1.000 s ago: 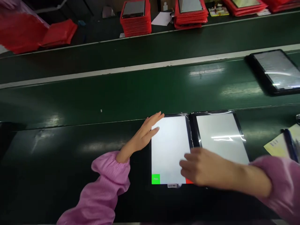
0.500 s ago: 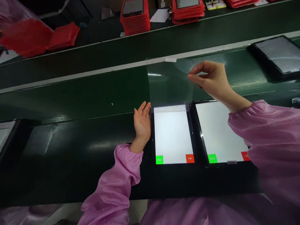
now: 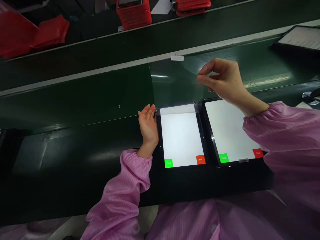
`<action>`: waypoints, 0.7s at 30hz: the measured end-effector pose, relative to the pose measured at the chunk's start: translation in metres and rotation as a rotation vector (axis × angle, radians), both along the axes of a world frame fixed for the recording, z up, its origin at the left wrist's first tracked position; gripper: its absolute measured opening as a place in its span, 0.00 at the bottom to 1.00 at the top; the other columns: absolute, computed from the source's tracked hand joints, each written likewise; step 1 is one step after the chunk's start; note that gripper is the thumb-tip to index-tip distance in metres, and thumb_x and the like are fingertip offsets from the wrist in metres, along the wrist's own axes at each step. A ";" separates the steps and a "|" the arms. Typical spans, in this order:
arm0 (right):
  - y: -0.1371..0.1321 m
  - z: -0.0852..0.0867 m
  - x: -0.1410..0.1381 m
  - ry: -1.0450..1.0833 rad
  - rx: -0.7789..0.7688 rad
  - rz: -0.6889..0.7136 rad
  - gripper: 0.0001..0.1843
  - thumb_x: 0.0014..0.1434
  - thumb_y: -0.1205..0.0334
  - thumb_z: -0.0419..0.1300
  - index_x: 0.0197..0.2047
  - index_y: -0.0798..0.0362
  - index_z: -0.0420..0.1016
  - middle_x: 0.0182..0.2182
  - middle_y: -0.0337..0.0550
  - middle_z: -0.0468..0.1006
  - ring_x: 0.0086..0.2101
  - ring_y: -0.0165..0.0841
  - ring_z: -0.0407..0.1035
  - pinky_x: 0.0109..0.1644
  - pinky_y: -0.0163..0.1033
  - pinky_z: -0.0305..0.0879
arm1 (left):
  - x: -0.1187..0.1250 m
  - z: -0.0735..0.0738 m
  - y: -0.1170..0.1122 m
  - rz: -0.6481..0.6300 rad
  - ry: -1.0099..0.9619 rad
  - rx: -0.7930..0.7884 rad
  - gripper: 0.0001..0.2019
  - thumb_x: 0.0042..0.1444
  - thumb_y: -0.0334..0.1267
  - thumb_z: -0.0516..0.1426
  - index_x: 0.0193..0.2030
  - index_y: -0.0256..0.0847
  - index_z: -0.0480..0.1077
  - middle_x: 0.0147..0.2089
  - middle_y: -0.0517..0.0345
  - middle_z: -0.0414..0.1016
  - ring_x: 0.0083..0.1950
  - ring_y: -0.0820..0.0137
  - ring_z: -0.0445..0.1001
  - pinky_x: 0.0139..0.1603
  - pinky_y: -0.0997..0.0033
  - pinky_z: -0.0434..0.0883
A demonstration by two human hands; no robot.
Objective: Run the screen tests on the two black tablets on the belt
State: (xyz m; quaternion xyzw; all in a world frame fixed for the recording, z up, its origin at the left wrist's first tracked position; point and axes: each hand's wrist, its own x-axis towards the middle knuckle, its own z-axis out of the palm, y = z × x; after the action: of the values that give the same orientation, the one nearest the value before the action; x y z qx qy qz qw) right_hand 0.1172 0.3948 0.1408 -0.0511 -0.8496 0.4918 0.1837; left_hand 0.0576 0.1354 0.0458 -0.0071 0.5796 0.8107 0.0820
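A tablet with a lit white screen [image 3: 182, 136] lies before me, a green "Pass" box and a red "Fail" box along its lower edge. My right hand [image 3: 222, 78] is raised beyond it, thumb and forefinger pinching the edge of a clear plastic film [image 3: 175, 85]. The film stands up from the tablet's far end, its lower edge overlapping the top of the screen. A white label [image 3: 177, 58] shows at the film's upper edge. My left hand [image 3: 148, 126] rests open along the tablet's left edge, fingers extended. A second lit tablet [image 3: 228, 130] lies to the right, partly covered by my right forearm.
Another tablet [image 3: 301, 37] sits at the far right of the green bench [image 3: 100, 90]. Stacks of red pouches [image 3: 133, 15] stand on the shelf behind, with more red pouches [image 3: 50, 31] at far left. A clear sheet [image 3: 32, 153] lies at left.
The whole view has shifted and tilted slightly, so the bench things sit a little higher and further left. Both hands keep nearly the same pose, and the film stays raised in my right hand.
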 end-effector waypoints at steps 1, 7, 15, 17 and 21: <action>-0.001 0.001 0.001 -0.008 0.001 0.005 0.09 0.68 0.62 0.70 0.39 0.52 0.73 0.38 0.39 0.78 0.31 0.26 0.69 0.29 0.32 0.72 | 0.000 0.000 0.000 0.002 -0.003 0.004 0.23 0.70 0.58 0.45 0.51 0.42 0.70 0.58 0.44 0.75 0.68 0.60 0.70 0.71 0.60 0.65; -0.005 0.004 0.008 -0.021 -0.002 0.006 0.08 0.67 0.65 0.69 0.39 0.54 0.74 0.37 0.37 0.78 0.30 0.23 0.68 0.28 0.27 0.68 | 0.001 0.003 0.001 0.021 -0.028 0.014 0.22 0.73 0.52 0.42 0.49 0.41 0.71 0.55 0.45 0.76 0.65 0.62 0.72 0.70 0.61 0.66; -0.017 0.008 0.014 -0.002 -0.030 0.049 0.10 0.67 0.70 0.68 0.37 0.52 0.72 0.36 0.37 0.77 0.27 0.23 0.65 0.28 0.31 0.69 | 0.000 0.002 0.000 0.013 -0.005 0.005 0.22 0.74 0.50 0.42 0.45 0.41 0.72 0.52 0.47 0.77 0.62 0.64 0.75 0.66 0.65 0.69; -0.021 0.008 0.016 -0.014 -0.007 0.064 0.09 0.68 0.68 0.68 0.37 0.51 0.72 0.38 0.37 0.77 0.26 0.24 0.65 0.29 0.32 0.70 | 0.003 0.004 0.000 0.019 -0.002 0.003 0.22 0.74 0.49 0.40 0.45 0.42 0.72 0.53 0.48 0.77 0.62 0.64 0.75 0.66 0.65 0.70; -0.023 0.002 0.021 0.006 0.008 0.060 0.11 0.66 0.58 0.71 0.38 0.49 0.73 0.37 0.37 0.77 0.26 0.27 0.67 0.28 0.36 0.72 | 0.023 0.006 -0.009 -0.005 0.051 -0.056 0.21 0.74 0.52 0.43 0.49 0.44 0.73 0.57 0.51 0.76 0.66 0.63 0.72 0.69 0.64 0.67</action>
State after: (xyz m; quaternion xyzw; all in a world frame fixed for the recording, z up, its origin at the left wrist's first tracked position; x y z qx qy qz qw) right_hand 0.1387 0.3721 0.1428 -0.0235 -0.8522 0.4938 0.1714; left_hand 0.0802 0.1262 0.0523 0.0126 0.6042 0.7937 0.0689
